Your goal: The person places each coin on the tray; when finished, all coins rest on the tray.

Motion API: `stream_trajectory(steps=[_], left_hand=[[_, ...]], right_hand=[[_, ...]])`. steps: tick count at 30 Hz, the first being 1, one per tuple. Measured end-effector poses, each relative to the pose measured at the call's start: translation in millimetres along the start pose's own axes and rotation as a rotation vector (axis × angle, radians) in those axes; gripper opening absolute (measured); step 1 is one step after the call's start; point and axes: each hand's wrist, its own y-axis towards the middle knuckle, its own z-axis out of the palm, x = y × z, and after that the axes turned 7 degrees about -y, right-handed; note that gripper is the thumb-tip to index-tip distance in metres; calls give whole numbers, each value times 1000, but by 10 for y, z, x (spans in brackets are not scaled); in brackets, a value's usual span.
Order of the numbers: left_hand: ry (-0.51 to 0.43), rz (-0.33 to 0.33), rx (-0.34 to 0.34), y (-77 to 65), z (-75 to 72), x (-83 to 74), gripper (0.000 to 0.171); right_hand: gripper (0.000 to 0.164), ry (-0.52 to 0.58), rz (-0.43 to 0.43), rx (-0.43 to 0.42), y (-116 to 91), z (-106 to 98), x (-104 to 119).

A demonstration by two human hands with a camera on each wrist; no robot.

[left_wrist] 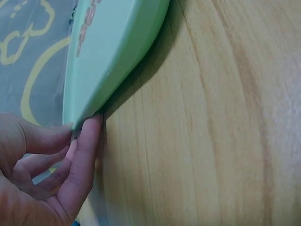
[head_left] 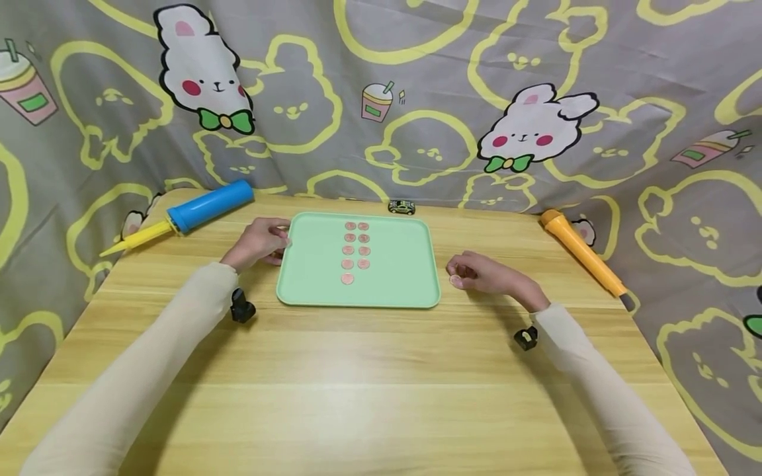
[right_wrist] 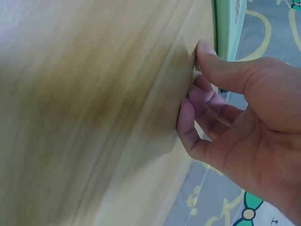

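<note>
A pale green tray (head_left: pixel 405 264) lies on the wooden table, with several copper-coloured coins (head_left: pixel 348 264) set in two columns down its middle. The left column reaches one coin lower than the right. At the tray's left rim my left hand (head_left: pixel 262 241) pinches the edge between thumb and fingers; the left wrist view shows this grip (left_wrist: pixel 51 165) at a corner. Right of the tray, my right hand (head_left: pixel 485 272) pinches a single coin (head_left: pixel 456 280) close over the table. In the right wrist view that coin (right_wrist: pixel 197 66) shows edge-on beneath the thumb.
A blue and yellow hand pump (head_left: pixel 208 206) lies at the back left. Behind the tray stands a small toy car (head_left: pixel 401 207). An orange toy microphone (head_left: pixel 583 252) lies at the right edge. A patterned grey curtain (head_left: pixel 428 86) hangs along the back and sides.
</note>
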Motion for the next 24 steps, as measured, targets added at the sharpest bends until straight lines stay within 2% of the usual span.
stream_trajectory(steps=[3, 8, 12, 15, 19, 24], left_hand=[[-1, -3, 5, 3, 1, 2, 62], [4, -5, -11, 9, -1, 5, 61], [11, -4, -5, 5, 0, 6, 61], [12, -4, 7, -8, 4, -6, 62], [14, -3, 8, -20, 6, -27, 62], [25, 2, 2, -20, 2, -29, 60]], right_hand=[[15, -9, 18, -38, 6, -8, 19], [24, -142, 63, -169, 49, -52, 52], [9, -169, 109, -229, 130, -80, 150], [12, -92, 128, -229, 208, -93, 262], [11, 40, 101, -184, 342, -77, 420], [16, 157, 76, -160, 581, 48, 644]])
